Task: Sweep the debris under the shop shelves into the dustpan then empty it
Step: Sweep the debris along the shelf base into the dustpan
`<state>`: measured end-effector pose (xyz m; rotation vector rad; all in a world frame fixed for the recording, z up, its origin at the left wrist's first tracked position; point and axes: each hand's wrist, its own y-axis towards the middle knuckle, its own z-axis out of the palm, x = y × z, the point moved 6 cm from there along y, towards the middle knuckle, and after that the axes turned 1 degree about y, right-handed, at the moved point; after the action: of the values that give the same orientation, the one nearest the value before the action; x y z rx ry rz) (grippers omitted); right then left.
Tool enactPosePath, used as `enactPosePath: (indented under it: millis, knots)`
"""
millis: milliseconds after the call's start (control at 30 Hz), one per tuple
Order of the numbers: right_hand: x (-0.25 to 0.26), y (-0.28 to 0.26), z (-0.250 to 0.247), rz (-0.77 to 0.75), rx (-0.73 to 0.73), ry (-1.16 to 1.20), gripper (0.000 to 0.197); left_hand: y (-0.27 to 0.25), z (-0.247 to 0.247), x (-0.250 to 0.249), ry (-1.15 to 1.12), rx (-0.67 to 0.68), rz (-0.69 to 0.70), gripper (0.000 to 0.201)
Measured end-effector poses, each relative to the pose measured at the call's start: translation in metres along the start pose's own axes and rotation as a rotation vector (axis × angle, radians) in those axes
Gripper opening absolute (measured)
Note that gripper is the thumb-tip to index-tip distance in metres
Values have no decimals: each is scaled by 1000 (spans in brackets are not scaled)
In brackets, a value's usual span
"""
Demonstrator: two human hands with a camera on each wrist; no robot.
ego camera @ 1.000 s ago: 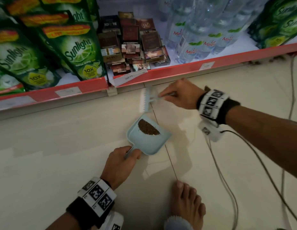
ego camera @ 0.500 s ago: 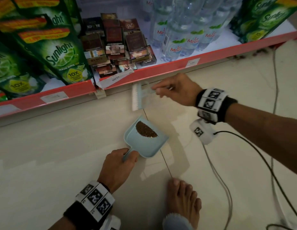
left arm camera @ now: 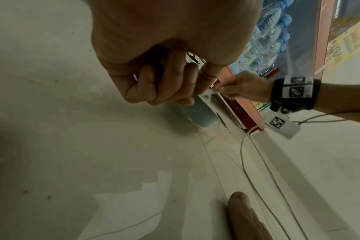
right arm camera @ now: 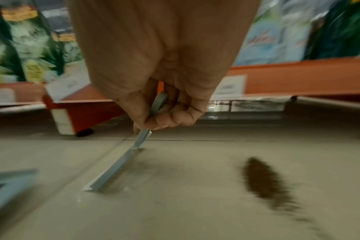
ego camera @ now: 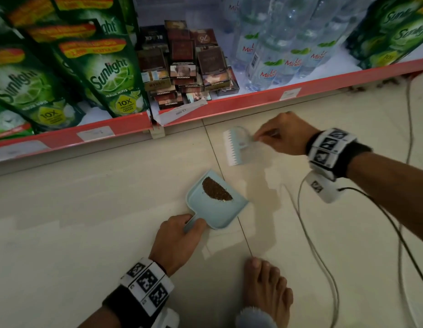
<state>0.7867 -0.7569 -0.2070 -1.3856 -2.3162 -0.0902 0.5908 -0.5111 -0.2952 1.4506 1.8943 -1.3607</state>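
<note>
A pale blue dustpan lies on the cream floor tiles with a heap of brown debris in it. My left hand grips its handle, fingers curled round it. Further back, near the foot of the shelf, my right hand pinches the handle of a small pale blue brush, whose white bristles rest on the floor right of the tile seam. In the right wrist view the brush slants down to the floor and a brown patch of debris lies on the tiles to its right.
The red-edged bottom shelf carries green soap pouches, cigarette packs and water bottles. Cables trail over the floor on the right. My bare foot stands just behind the dustpan.
My right hand and the brush have shifted to the right along the shelf foot, across the tile seam. The dustpan and my left hand have stayed in place.
</note>
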Motion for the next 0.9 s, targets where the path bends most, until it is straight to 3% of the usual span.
enactPosePath:
  millis: [133,233,367,467,633,800,900]
  knots:
    - [-51,-38,-32,128,-50,-44,21,10,-1,-3,-6,4,0,40]
    - [-63,-53,-42,193,-95,88,22,19,0,-12,-21,27,18,45]
    - [-55,-54,-28,233,-36,342,26,30,0,-24,-14,46,35,44]
    - [-57,-50,-18,281,-7,202,24,38,2,-32,4,50,57,41]
    - [-85,-72,-41,442,-86,-108,19,47,3,-42,-3,84,96,37]
    - [-107,-100,-76,539,-191,-108,23,57,3,-42,3,98,88,36]
    - [-96,-95,-76,499,-226,-15,22,62,8,-43,22,121,91,36]
